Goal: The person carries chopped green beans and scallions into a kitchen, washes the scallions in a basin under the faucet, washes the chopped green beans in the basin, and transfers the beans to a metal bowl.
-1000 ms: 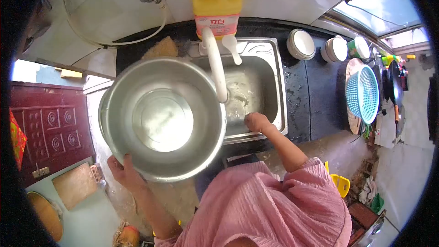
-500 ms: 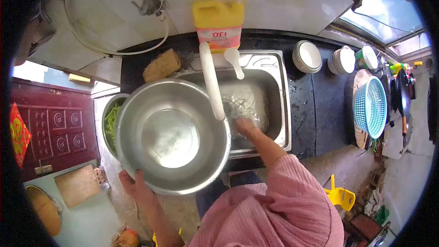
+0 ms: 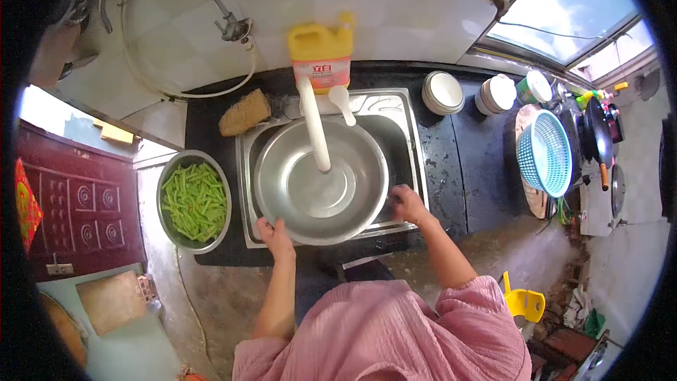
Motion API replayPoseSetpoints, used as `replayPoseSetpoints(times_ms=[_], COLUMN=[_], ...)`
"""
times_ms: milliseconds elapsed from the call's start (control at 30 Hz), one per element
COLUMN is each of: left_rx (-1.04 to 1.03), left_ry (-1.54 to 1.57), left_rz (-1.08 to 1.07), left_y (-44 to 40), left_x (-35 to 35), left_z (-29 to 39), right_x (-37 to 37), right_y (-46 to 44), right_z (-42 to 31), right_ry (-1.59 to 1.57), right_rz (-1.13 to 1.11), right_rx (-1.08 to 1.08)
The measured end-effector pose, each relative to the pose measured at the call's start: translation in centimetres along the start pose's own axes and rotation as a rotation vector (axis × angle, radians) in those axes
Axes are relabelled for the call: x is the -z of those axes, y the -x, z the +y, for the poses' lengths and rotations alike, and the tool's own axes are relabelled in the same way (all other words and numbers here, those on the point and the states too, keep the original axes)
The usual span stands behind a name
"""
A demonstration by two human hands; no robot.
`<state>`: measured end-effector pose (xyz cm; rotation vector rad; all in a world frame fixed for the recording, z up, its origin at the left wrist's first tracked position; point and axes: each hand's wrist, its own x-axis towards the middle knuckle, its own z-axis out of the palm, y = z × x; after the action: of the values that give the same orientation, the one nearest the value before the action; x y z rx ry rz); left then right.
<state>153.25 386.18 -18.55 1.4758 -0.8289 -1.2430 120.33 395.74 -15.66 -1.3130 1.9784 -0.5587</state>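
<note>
A large stainless steel basin (image 3: 282,190) rests over the metal sink (image 3: 415,141), under the white faucet spout (image 3: 316,130). With its fingers at the near left rim, my left hand (image 3: 278,238) holds the basin. My right hand (image 3: 410,207) is beside the basin's right rim, over the sink, with its fingers curled and partly blurred. Whether it touches the basin or holds anything is not clear. Left of the sink, a metal bowl (image 3: 161,215) contains cut green beans (image 3: 194,201).
Behind the sink stand a yellow detergent jug (image 3: 321,46) and a white spoon (image 3: 343,104). A brown scrubber (image 3: 245,112) lies at the back left. To the right are stacked bowls (image 3: 443,94), a blue basket (image 3: 544,155) and a black pan (image 3: 599,134).
The basin has moved right from over the bean bowl to under the spout, uncovering the beans. My right hand has left the sink's water and come beside the basin.
</note>
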Motion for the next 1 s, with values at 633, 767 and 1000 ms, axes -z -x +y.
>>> replayPoseSetpoints(times_ms=[633, 767, 1000], left_rx=[-0.545, 0.387, 0.561], left_ry=[-0.841, 0.033, 0.188], left_rz=[0.558, 0.298, -0.015], left_y=[-8.7, -10.1, -13.5], left_x=[19.8, 22.7, 25.6], left_z=[7.0, 12.1, 7.2], right_x=[6.5, 8.0, 1.9], right_y=[2.5, 3.6, 3.5], right_z=[-6.6, -7.4, -9.0], right_ry=[-0.570, 0.402, 0.264], right_rz=[0.417, 0.290, 0.394], right_rx=[-0.134, -0.274, -0.097])
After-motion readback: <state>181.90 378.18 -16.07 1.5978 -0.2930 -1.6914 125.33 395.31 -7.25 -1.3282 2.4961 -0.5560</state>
